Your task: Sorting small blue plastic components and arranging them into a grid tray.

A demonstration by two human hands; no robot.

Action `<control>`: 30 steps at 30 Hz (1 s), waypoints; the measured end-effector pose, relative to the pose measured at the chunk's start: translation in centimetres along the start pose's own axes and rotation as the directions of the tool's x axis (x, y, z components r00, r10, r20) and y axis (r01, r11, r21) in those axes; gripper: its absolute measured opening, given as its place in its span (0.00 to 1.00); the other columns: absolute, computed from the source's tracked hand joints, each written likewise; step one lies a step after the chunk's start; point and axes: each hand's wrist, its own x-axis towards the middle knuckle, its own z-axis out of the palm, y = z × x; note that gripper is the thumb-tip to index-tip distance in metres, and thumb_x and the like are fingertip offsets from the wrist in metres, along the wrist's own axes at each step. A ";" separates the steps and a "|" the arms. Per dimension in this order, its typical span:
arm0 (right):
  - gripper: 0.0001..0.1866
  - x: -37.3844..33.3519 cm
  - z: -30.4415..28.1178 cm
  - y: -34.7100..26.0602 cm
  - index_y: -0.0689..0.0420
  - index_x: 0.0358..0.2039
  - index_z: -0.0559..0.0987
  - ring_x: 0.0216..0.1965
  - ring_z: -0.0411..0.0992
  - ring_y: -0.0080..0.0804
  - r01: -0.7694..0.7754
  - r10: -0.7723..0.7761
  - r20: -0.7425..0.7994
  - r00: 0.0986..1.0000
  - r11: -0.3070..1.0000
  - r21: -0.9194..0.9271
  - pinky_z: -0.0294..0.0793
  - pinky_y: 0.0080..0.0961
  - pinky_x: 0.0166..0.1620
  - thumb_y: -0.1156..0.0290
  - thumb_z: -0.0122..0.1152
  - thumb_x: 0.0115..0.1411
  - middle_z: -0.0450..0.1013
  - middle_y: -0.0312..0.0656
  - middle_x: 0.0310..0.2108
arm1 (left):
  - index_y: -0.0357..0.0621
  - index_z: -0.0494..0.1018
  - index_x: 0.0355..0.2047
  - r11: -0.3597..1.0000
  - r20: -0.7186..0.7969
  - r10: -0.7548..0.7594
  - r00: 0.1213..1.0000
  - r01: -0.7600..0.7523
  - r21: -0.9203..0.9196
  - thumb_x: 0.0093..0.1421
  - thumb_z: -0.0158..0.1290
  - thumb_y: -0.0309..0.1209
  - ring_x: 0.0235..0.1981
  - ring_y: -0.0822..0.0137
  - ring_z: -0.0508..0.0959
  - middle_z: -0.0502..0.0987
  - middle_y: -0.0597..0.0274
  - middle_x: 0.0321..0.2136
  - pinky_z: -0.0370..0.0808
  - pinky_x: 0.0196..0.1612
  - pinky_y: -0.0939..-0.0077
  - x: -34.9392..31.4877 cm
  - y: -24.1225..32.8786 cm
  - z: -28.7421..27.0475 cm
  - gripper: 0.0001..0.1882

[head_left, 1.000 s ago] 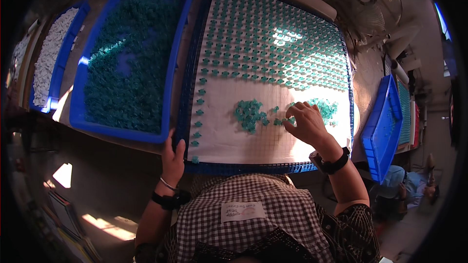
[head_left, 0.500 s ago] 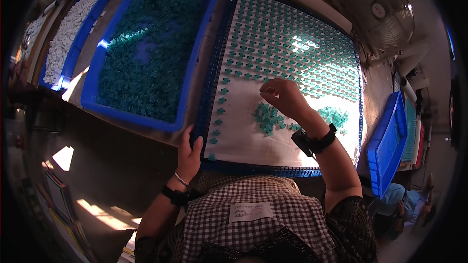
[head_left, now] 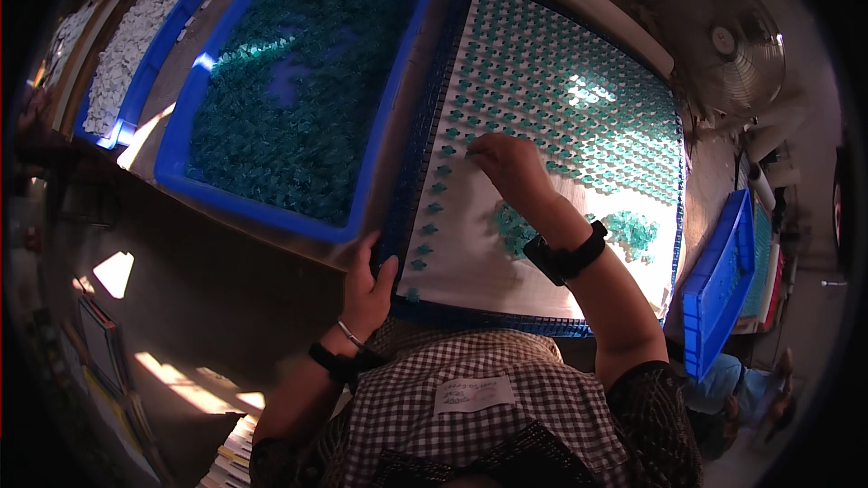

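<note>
The right hand (head_left: 513, 165) pinches a small green piece (head_left: 471, 154) at the white sheet (head_left: 470, 271). The left hand (head_left: 366, 298) — thumb and fingers spread — is beside the blue frame (head_left: 493, 322).

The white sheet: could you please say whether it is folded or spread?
Spread: the white sheet lies flat, bearing rows of green pieces.

The head camera, a wide fisheye, looks down and forward from above the apron (head_left: 411, 393), near enough that both hands (head_left: 511, 164) and the whole board (head_left: 461, 262) fit, its curved view reaching the tray (head_left: 253, 203) leftward and fan (head_left: 723, 41) rightward.
</note>
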 end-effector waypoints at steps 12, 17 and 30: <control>0.10 0.3 0.9 0.4 0.58 0.36 0.79 0.36 0.74 0.46 0.108 -0.111 0.005 0.994 0.956 -0.273 0.73 0.35 0.40 0.72 0.60 0.52 0.75 0.47 0.34 | 0.31 0.60 0.56 0.999 -0.016 0.053 0.998 -0.053 0.007 0.63 0.50 0.38 0.52 0.53 0.71 0.70 0.42 0.50 0.65 0.55 0.67 0.1 0.0 0.1 0.27; 0.12 -2.2 -3.6 0.4 0.57 0.38 0.79 0.32 0.73 0.45 0.009 0.020 0.186 0.982 0.988 -0.151 0.74 0.36 0.38 0.73 0.62 0.51 0.73 0.43 0.32 | 0.32 0.61 0.56 0.998 -0.014 0.061 0.998 -0.061 0.032 0.63 0.49 0.39 0.51 0.54 0.71 0.70 0.43 0.49 0.66 0.54 0.67 0.1 0.0 -0.1 0.27; 0.06 -3.1 -2.0 3.0 0.59 0.31 0.77 0.31 0.74 0.39 0.088 -0.089 0.001 0.996 0.978 -0.190 0.74 0.30 0.35 0.74 0.62 0.52 0.72 0.43 0.30 | 0.30 0.61 0.55 0.995 -0.035 0.098 0.995 -0.097 0.024 0.63 0.49 0.38 0.51 0.54 0.71 0.70 0.43 0.49 0.65 0.54 0.66 0.2 0.2 0.2 0.27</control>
